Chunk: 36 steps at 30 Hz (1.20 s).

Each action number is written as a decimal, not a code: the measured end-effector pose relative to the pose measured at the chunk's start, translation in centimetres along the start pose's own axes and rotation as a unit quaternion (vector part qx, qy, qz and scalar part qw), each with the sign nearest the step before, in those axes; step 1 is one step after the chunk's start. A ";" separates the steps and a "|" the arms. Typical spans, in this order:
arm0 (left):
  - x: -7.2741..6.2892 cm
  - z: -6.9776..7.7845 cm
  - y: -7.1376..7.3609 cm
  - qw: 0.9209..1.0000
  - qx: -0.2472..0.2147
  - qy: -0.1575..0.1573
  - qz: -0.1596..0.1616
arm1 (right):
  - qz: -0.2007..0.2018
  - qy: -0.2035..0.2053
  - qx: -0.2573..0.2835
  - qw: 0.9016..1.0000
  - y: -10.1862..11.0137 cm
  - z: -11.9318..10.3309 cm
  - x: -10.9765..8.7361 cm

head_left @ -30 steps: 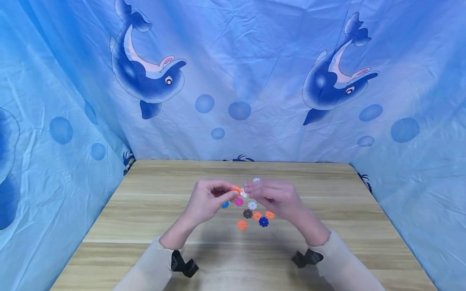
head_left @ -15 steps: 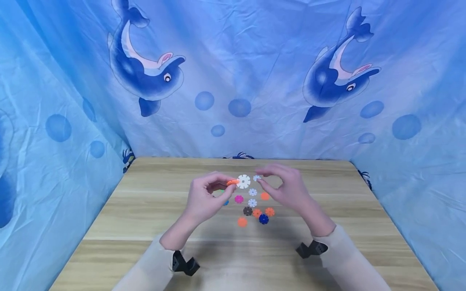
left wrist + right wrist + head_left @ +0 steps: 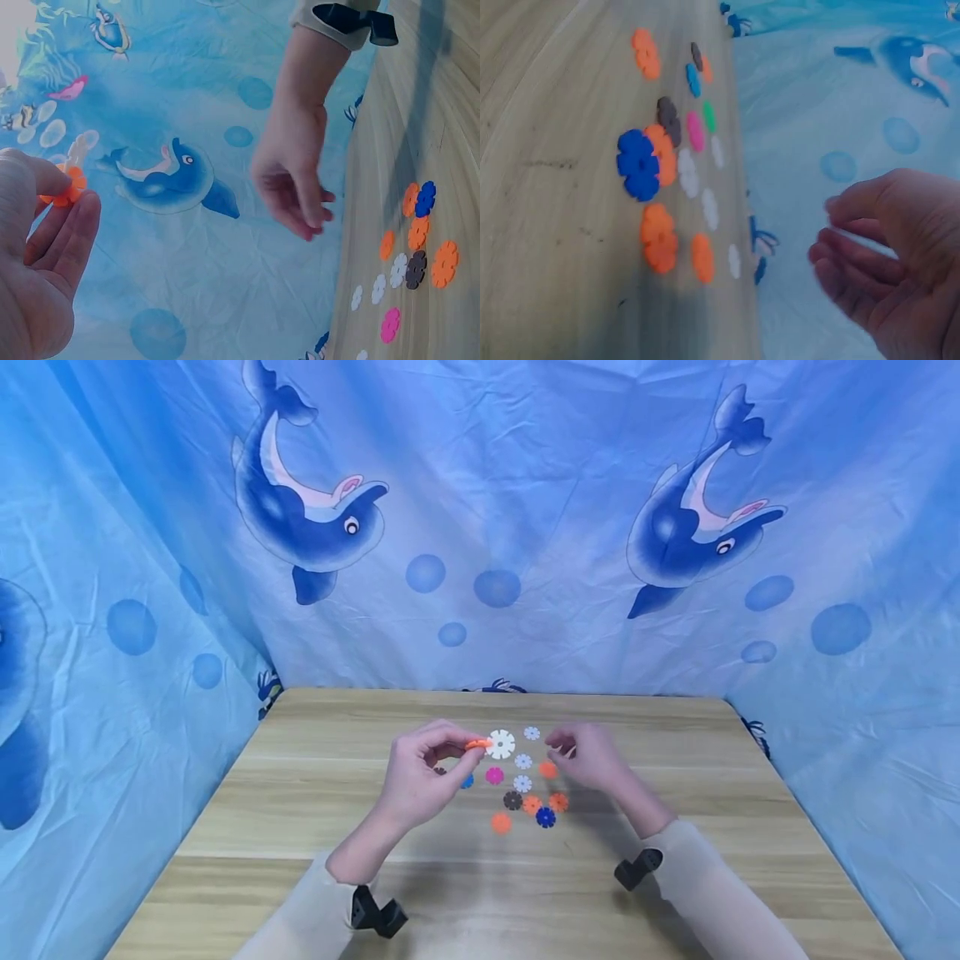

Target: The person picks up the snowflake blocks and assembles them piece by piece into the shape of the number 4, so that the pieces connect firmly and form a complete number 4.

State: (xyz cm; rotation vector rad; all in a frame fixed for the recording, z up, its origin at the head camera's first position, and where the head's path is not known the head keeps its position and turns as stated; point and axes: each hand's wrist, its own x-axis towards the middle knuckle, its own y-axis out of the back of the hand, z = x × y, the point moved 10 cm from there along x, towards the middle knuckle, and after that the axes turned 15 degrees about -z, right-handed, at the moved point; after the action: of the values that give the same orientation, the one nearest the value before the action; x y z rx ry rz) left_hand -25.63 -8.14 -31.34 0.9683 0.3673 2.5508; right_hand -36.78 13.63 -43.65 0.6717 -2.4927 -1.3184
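My left hand (image 3: 423,772) pinches an orange flower-shaped plastic disc (image 3: 477,744) between thumb and fingertips, raised over the table. A white notched disc (image 3: 501,744) is joined to the orange one and sticks out to the right, face toward the head camera. In the left wrist view the orange disc shows between the fingers, with the white one edge-on beyond it. My right hand (image 3: 588,758) hovers to the right of the joined pair, fingers loosely bent and holding nothing, as the right wrist view confirms. Under it lies a loose orange disc (image 3: 549,770).
Several loose discs lie mid-table: white (image 3: 522,783), pink (image 3: 495,775), dark grey (image 3: 513,800), orange (image 3: 501,823) and a dark blue one (image 3: 546,817) beside more orange. A light blue disc (image 3: 467,782) is partly behind the left hand. Blue dolphin cloth (image 3: 495,527) walls the table's back and sides.
My right hand has come away from the white disc and moved right, its fingers drawing in slightly. The left hand still holds the orange disc, with the white one now fully visible.
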 end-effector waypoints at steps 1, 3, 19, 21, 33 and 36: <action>0.0 0.3 0.0 1.000 0.002 -0.002 0.001 | -0.009 -0.010 -0.004 1.000 -0.4 0.4 0.2; 0.1 1.0 0.0 1.000 0.004 -0.003 0.001 | -0.028 -0.031 -0.005 0.999 -1.4 1.2 0.5; 0.1 0.8 -0.5 0.999 -0.023 0.026 -0.017 | -0.057 -0.078 -0.101 0.990 -5.6 3.3 2.5; 0.1 0.1 -0.7 0.999 -0.024 0.018 -0.024 | -0.054 -0.081 -0.106 0.990 -5.6 3.4 2.4; 0.6 2.5 -0.6 1.000 -0.003 0.017 -0.026 | -0.050 -0.070 -0.014 0.996 -4.9 4.1 2.0; 0.6 2.4 -0.8 0.999 -0.007 0.017 -0.026 | -0.059 -0.057 0.030 0.996 -4.1 4.2 1.7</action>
State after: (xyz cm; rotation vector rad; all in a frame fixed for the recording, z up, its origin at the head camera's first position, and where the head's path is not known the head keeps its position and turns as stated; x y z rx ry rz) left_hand -24.24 -6.93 -29.52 0.8994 0.3787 2.5213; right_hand -38.81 13.77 -49.42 0.7895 -2.6301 -1.3628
